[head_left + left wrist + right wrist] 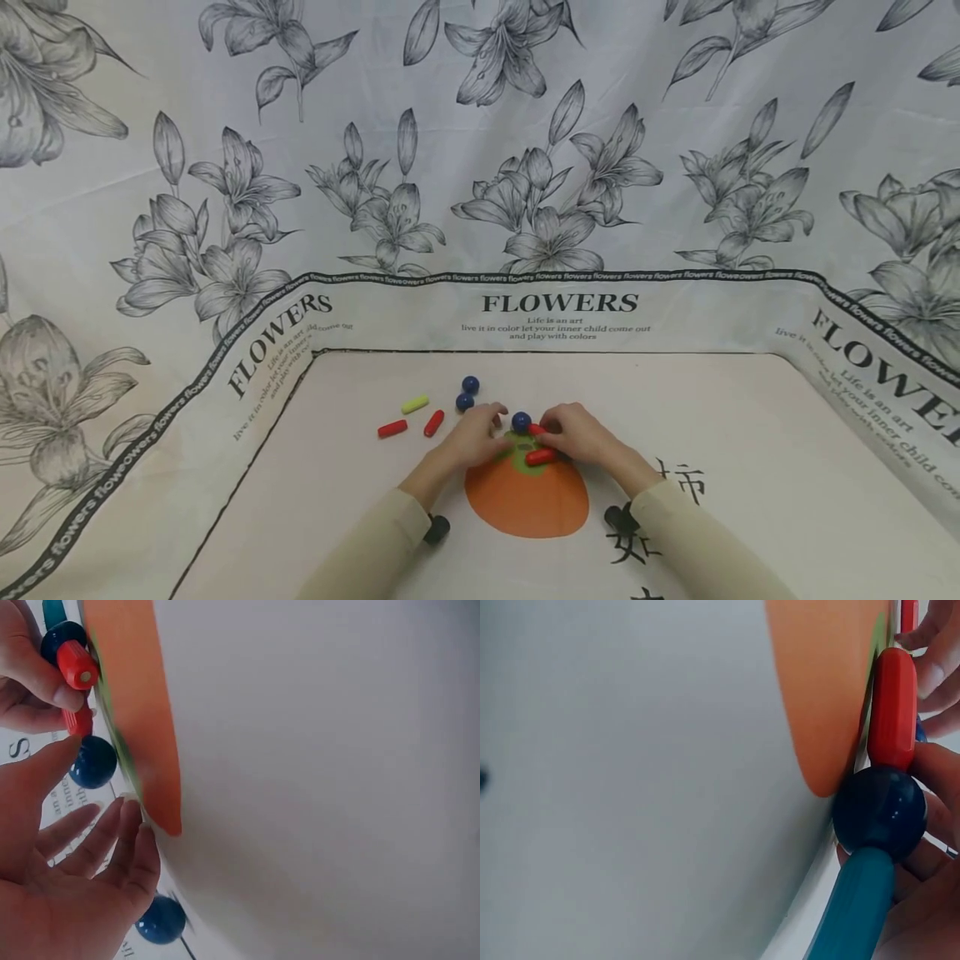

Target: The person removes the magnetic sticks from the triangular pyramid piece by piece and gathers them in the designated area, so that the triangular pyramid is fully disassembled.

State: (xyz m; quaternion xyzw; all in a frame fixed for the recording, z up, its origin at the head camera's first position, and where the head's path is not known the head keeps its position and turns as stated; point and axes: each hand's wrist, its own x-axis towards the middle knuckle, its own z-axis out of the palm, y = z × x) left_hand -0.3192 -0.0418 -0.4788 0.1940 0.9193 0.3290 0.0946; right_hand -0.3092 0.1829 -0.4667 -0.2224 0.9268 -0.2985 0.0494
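Observation:
My right hand [581,429] pinches a red magnetic rod [537,430] between thumb and fingers. A dark blue ball [521,422] sits at that rod's far end. Nearer to me lies a second red rod [542,457]; in the right wrist view it meets another blue ball [880,812], from which a teal rod [855,904] extends. My left hand [476,433] is at the left, its fingers loosely bent and apart from the ball in the head view. In the left wrist view its thumb overlaps the edge of the blue ball [94,761]; contact is unclear.
Left of my hands lie a yellow rod [415,405], two red rods [392,428] and two blue balls [470,385]. An orange persimmon print [527,500] is on the tabletop cloth beneath my hands. Flower-printed fabric [555,192] rises behind and at the sides.

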